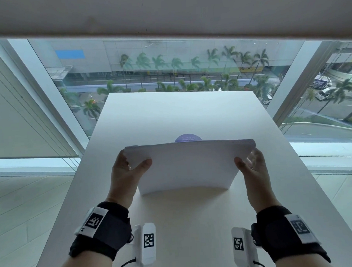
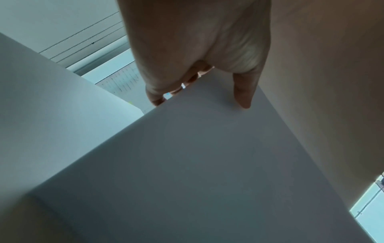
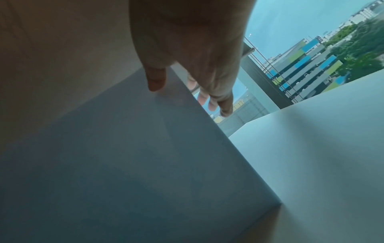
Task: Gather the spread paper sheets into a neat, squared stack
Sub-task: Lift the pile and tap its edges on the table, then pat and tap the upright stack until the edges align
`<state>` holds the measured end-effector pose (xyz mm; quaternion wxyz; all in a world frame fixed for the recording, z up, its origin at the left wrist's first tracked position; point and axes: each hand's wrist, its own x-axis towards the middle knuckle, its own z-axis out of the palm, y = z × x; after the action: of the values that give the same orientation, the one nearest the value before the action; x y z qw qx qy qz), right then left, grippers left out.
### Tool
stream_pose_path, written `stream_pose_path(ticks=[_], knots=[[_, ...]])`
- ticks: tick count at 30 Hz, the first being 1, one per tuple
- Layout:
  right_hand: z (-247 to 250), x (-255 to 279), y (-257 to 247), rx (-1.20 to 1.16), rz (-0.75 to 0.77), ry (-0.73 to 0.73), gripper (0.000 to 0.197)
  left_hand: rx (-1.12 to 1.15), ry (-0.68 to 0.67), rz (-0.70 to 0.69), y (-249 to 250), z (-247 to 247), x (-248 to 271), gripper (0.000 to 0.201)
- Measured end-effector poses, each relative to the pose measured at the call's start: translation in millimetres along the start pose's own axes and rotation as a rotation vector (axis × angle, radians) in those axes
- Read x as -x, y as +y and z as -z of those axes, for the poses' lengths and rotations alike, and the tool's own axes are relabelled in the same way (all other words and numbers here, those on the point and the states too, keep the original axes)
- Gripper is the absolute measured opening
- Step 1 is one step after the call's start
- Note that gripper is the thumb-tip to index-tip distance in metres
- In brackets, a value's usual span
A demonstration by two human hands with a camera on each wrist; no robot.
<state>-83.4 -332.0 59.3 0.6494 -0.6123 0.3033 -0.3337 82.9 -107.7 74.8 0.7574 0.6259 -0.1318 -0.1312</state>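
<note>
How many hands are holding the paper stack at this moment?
2. The left hand grips the left side of the paper stack, thumb on the near face; the right hand grips the right side. The stack stands on edge on the table.

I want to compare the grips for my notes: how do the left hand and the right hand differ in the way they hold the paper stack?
The left hand holds the left edge of the paper stack; the right hand holds the right edge. In the wrist views, the left hand's fingers curl close behind the stack, while the right hand's fingers reach straighter past its edge. Both press a thumb on the near face, and both hold the stack upright on the table.
</note>
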Motion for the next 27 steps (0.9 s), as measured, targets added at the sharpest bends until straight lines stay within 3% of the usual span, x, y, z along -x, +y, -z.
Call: stream_pose_path(ticks=[2, 4, 7, 12, 16, 21, 24, 27], knots=[[-0.1, -2.4, -1.1, -0.073, -0.008, -0.073, 0.038, -0.052, -0.026, -0.01, 0.0, -0.4, -1.3, 0.055], [-3.7, -1.7, -4.3, -0.095, -0.008, -0.125, 0.036, -0.064, -0.057, 0.007, -3.0, -0.2, -0.9, 0.059], [-6.8, -3.3, -7.3, -0.089, 0.013, -0.131, 0.042, -0.048, -0.075, 0.021, -6.4, 0.7, -0.3, 0.049], [-12.5, -9.4, -7.2, -0.003, 0.009, -0.045, 0.035, -0.077, 0.003, 0.061, -10.5, -2.8, -6.8, 0.029], [-16.5, -12.1, -2.8, 0.109, -0.005, 0.059, 0.028, -0.131, 0.033, 0.048, -10.2, -6.2, -8.4, 0.028], [-8.9, -3.4, -8.2, 0.102, 0.067, 0.085, 0.031, -0.059, 0.02, -0.014, -7.1, -2.8, -2.9, 0.025], [-5.0, -2.3, -20.4, 0.242, 0.141, 0.117, 0.043, -0.031, -0.022, -0.032, -4.4, 0.0, -5.6, 0.027], [-9.1, -3.6, -37.4, 0.587, 0.295, 0.107, 0.063, -0.049, -0.048, 0.02, -7.2, -1.0, -6.4, 0.029]])
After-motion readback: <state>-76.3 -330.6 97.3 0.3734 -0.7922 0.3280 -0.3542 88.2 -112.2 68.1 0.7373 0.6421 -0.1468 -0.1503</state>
